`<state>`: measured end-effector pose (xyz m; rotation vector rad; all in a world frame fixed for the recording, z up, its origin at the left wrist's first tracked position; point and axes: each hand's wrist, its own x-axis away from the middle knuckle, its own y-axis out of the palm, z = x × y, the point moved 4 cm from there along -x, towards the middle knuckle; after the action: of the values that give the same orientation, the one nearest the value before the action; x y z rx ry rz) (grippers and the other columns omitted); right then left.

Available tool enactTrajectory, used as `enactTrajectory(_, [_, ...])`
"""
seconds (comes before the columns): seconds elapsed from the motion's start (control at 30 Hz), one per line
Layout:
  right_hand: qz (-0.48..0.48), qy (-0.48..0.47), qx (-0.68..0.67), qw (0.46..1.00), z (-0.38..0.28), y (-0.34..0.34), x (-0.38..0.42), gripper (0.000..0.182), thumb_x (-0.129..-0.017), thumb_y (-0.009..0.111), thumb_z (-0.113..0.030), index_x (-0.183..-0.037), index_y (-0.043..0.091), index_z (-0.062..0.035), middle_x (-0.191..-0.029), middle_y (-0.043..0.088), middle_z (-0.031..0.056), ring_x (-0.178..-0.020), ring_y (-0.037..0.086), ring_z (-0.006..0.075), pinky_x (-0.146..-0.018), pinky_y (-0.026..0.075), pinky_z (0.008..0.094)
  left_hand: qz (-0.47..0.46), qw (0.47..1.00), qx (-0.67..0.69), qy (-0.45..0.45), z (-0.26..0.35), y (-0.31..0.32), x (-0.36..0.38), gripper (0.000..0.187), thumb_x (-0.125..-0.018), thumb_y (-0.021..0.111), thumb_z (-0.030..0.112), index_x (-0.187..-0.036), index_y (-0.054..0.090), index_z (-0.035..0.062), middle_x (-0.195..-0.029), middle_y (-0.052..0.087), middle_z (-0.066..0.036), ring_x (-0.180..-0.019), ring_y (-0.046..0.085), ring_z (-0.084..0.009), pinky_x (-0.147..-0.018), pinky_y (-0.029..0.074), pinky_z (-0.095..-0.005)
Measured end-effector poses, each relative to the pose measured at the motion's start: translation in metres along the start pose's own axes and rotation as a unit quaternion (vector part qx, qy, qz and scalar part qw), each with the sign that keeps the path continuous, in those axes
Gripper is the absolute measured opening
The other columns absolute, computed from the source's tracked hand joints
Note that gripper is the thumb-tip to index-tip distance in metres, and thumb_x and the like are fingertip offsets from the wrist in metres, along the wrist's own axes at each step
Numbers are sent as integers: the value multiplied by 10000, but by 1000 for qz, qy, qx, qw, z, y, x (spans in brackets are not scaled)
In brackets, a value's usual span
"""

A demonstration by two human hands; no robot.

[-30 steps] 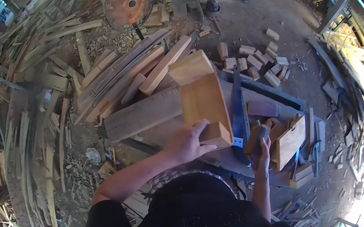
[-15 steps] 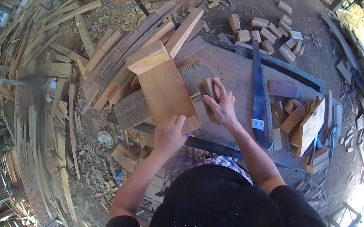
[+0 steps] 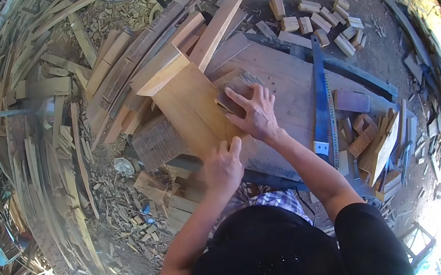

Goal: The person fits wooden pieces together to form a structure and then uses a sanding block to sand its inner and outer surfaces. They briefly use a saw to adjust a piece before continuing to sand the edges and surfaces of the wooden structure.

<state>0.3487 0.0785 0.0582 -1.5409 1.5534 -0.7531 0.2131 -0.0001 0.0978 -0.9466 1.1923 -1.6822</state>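
A flat wooden board [image 3: 184, 111] with a raised crosspiece [image 3: 162, 68] at its far end lies slanted in front of me, resting on a rough wood block [image 3: 158, 146]. At the board's near end, my left hand [image 3: 224, 166] is closed around the edge, and its fingers hide that end. My right hand [image 3: 258, 113] grips a small brown block [image 3: 229, 101] and holds it against the board's right side. Its palm covers much of the block.
To the right, a long blue saw [image 3: 320, 97] lies across a wide wooden work surface [image 3: 287, 82]. Several small cut blocks [image 3: 321, 21] are scattered beyond it. Timber lengths [image 3: 217, 30] are stacked at the far side, and offcuts [image 3: 369, 136] lean at the right.
My right hand has brought the block leftward onto the board's side. The board has turned so its far end points further left, and my left hand has shifted slightly right and nearer me.
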Motion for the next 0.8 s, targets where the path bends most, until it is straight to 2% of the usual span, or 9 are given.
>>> enactTrajectory(0.1, [25,3,-6,1000,-15,17,-39,639,-757,775,-396,-1366,611,-292,-1204,499,215,-1144,450,376,-925,355,490,-2,999,38,0,1,-10,-4,541,-709,835,258,-1142,556,90,-916,624,-129,-844,658,-339,-724,521,-462])
enactTrajectory(0.2, [-9,29,-27,999,-27,28,-83,635,-764,770,-387,-1370,607,-292,-1197,500,215,-1131,453,376,-892,354,477,7,999,30,-12,3,-10,-3,531,-709,834,256,-1126,555,85,-903,619,-128,-839,661,-341,-723,523,-465])
enactTrajectory(0.3, [35,-41,-32,998,-18,19,-66,628,-766,765,-388,-1367,612,-296,-1198,499,207,-1132,455,373,-896,353,474,11,999,28,-21,6,-11,-2,517,-710,834,249,-1114,558,85,-896,618,-129,-846,662,-347,-721,522,-462])
enactTrajectory(0.4, [22,-80,-30,996,4,-4,-13,609,-775,753,-391,-1362,619,-300,-1207,497,204,-1132,459,367,-889,355,470,16,1000,22,-13,5,-9,-3,498,-712,830,248,-1101,565,86,-888,619,-127,-849,662,-353,-719,521,-459])
enactTrajectory(0.5, [-75,-87,-23,993,9,2,-4,595,-783,743,-404,-1357,625,-300,-1215,496,198,-1135,463,362,-888,358,464,-2,999,25,-20,4,-8,-3,480,-727,819,263,-1098,571,86,-901,629,-127,-860,662,-358,-717,518,-467])
enactTrajectory(0.57, [33,-102,-56,993,-4,14,-40,641,-747,740,-378,-1368,604,-299,-1130,492,183,-1048,468,351,-876,348,458,-9,999,30,-17,3,-11,-6,467,-739,809,273,-1094,574,82,-904,632,-124,-858,663,-356,-727,517,-471])
enactTrajectory(0.63, [23,-53,-60,997,-21,26,-84,641,-738,745,-365,-1360,609,-291,-1112,494,179,-1050,467,346,-880,350,469,-15,999,28,-20,5,-12,-2,454,-751,798,283,-1091,576,79,-907,635,-122,-857,664,-355,-736,516,-475])
enactTrajectory(0.77, [47,-60,-84,994,-17,26,-89,634,-739,743,-350,-1356,609,-286,-1093,498,175,-1075,466,353,-903,350,489,-6,999,45,-10,9,-24,-1,434,-816,773,325,-1121,593,72,-972,650,-150,-917,656,-337,-804,516,-442])
enactTrajectory(0.8, [20,-95,-67,993,-8,17,-70,649,-747,751,-376,-1374,598,-306,-1183,485,189,-1114,461,366,-923,353,487,10,997,78,10,9,-30,-5,434,-847,760,351,-1129,598,63,-995,651,-155,-931,650,-326,-829,513,-423])
